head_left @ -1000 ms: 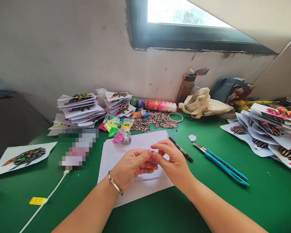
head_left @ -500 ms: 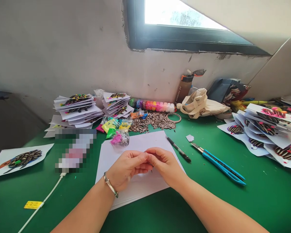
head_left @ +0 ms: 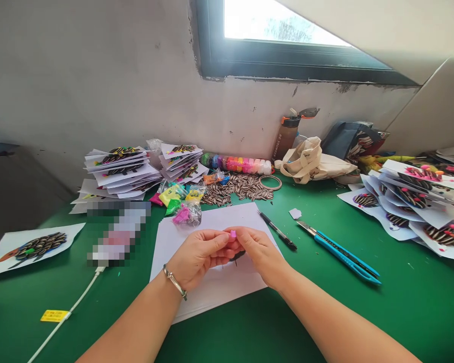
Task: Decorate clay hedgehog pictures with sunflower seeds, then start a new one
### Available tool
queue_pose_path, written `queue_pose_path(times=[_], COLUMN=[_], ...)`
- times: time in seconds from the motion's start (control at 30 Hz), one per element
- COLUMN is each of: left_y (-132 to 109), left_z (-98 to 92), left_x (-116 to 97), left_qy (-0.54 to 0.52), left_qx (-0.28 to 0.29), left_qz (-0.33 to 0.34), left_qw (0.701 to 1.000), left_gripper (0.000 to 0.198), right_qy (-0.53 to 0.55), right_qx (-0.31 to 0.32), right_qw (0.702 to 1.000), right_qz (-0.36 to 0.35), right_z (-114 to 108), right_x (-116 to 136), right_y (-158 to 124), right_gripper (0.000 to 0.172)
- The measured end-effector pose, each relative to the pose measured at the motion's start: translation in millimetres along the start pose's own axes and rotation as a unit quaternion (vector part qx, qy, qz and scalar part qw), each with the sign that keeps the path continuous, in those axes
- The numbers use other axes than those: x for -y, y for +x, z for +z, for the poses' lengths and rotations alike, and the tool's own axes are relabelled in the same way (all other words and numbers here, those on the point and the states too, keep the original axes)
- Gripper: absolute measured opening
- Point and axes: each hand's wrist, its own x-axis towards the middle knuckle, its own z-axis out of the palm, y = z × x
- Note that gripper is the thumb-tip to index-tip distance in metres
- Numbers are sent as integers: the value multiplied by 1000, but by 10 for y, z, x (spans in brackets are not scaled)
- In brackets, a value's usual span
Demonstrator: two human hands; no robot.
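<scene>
Between the fingertips of both hands is a small lump of pink modelling clay (head_left: 233, 234). My left hand (head_left: 199, 257), with a metal bangle at the wrist, pinches it from the left. From the right, my right hand (head_left: 264, 256) closes its thumb and fingers on the same lump. Both hands hover over a stack of white paper (head_left: 208, 307). A dark shape (head_left: 237, 256) with thin lines shows on the top sheet, mostly hidden by my hands. Just beyond them lies an opened bag of pink clay (head_left: 181, 215).
Right of the paper lie a black pen (head_left: 277, 230) and a blue craft knife (head_left: 344, 254). Sunflower seeds (head_left: 245, 187) and a tape roll (head_left: 270, 182) are behind. Seed-picture stacks stand at left (head_left: 123, 176) and right (head_left: 416, 196). A white cable (head_left: 81, 297) crosses the left side.
The pink clay now shows between my fingertips, where it was hidden before. My hands have shifted slightly, uncovering more of the dark shape on the paper.
</scene>
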Motion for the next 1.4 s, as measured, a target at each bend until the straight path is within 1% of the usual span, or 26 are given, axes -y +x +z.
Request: queue_pose_path(times=[0.13,0.27,0.33,0.47,0.5,0.57,0.67,0.77,0.83,0.9,0.97,1.03,1.13,1.3,1.33,1.4], left_y=[-13,-19,-18,-11,-8,-1,7,5,0,-7,-16,-30,-51,-69,-72,-79], left_z=[12,4,-2,-7,-9,-14,-22,-24,-22,-18,-13,-10,-8,-32,-41,-61], left_x=[-6,4,7,2,1,0,7,15,16,11,1,-11,-36,-89,-96,-108], left_qy=[-35,-27,-19,-8,-7,-7,3,8,6,3,1,5,12,14,14,14], left_qx=[15,18,8,-9,-13,-28,-49,-42,-33,-29,-26,-23,-23,-28,-30,-35], left_qz=[-5,-9,-11,-11,-11,-10,2,11,12,10,9,9,6,-3,-6,-7], left_qw=[999,999,1000,1000,1000,1000,999,999,999,1000,1000,1000,1000,1000,999,999], left_gripper=[24,21,20,18,18,18,20,21,22,22,22,22,23,22,22,23], right_qy=[-49,-84,-71,-14,-11,-30,-99,-201,-278,-343,-390,-413,-409,-404,-410,-436], right_qx=[-6,-17,-13,-1,-10,-38,-76,-105,-116,-117,-117,-119,-116,-105,-102,-91], right_qw=[998,996,997,1000,1000,999,992,969,939,906,877,860,858,867,865,852], right_qz=[-29,-31,-21,5,8,5,-23,-101,-167,-219,-254,-275,-289,-274,-272,-276], right_z=[-3,3,4,-2,-6,-16,-27,-22,-11,0,5,1,-8,15,25,45], right_x=[-3,-5,4,23,19,-4,-73,-136,-154,-154,-147,-143,-148,-157,-155,-146], right_y=[-5,0,0,-7,-10,-17,-21,-18,-19,-27,-37,-44,-37,18,31,57], right_gripper=[29,24,25,36,36,30,23,15,14,17,21,22,22,22,22,22])
